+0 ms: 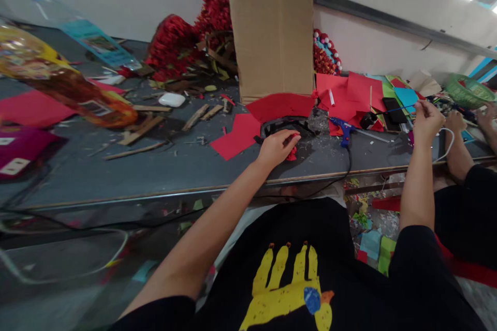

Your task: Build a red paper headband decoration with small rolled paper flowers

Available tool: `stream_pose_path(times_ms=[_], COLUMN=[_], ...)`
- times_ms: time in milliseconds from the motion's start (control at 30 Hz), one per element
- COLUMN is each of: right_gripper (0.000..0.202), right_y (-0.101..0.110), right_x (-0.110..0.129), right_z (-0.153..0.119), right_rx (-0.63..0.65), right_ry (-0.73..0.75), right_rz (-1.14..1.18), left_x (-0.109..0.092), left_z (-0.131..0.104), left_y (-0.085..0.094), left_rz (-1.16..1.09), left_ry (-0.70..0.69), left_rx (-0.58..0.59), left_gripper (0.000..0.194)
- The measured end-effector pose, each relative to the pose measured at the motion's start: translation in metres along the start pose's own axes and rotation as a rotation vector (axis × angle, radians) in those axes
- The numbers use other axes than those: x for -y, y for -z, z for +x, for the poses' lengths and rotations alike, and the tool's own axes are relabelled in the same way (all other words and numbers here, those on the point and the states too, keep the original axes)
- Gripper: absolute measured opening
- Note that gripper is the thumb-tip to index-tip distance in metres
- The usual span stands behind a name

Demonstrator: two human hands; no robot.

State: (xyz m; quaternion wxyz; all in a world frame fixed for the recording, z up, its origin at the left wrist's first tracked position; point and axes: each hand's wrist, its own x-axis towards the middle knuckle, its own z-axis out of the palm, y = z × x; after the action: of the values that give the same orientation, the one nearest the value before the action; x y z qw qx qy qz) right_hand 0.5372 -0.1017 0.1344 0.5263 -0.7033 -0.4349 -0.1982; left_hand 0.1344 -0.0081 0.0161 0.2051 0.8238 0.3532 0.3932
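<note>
My left hand [276, 149] is closed at the table's front, with a small piece of red paper [292, 154] at its fingertips. Just behind it lies a black, jagged-edged strip [289, 123] below a curved red paper sheet [281, 107]. Out to the right, my right hand [426, 116] pinches the end of a thin dark-blue stick, perhaps a paintbrush [399, 108]. The stick's other end points at a small black pot [368, 121], and I cannot tell whether it is inside. Between my hands rests a blue glue gun [345, 130] with its cord hanging off the edge.
A tall cardboard sheet [272, 31] stands at the back. Bottles [73, 83], wood scraps [143, 129] and red bushy decorations [174, 44] are at left. Red paper sheets [361, 90], a black phone [394, 109] and a green basket [468, 89] lie right. Another person's hands [456, 121] are at far right.
</note>
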Motion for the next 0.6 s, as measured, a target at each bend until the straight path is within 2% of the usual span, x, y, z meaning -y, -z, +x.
stream_pose_path(times_ms=[367, 600], right_gripper=[0.017, 0.015], right_y=[-0.0079, -0.0069], right_x=[0.0088, 0.0085], right_z=[-0.0057, -0.0087], right_rx=[-0.053, -0.045], right_ry=[-0.131, -0.195], right_rz=[0.199, 0.2], left_x=[-0.0007, 0.0011], left_z=[-0.0003, -0.0001], left_y=[0.0007, 0.0001], left_rz=[-0.006, -0.002], left_ry=[0.006, 0.0], left_rx=[0.01, 0.008], left_gripper=[0.038, 0.039])
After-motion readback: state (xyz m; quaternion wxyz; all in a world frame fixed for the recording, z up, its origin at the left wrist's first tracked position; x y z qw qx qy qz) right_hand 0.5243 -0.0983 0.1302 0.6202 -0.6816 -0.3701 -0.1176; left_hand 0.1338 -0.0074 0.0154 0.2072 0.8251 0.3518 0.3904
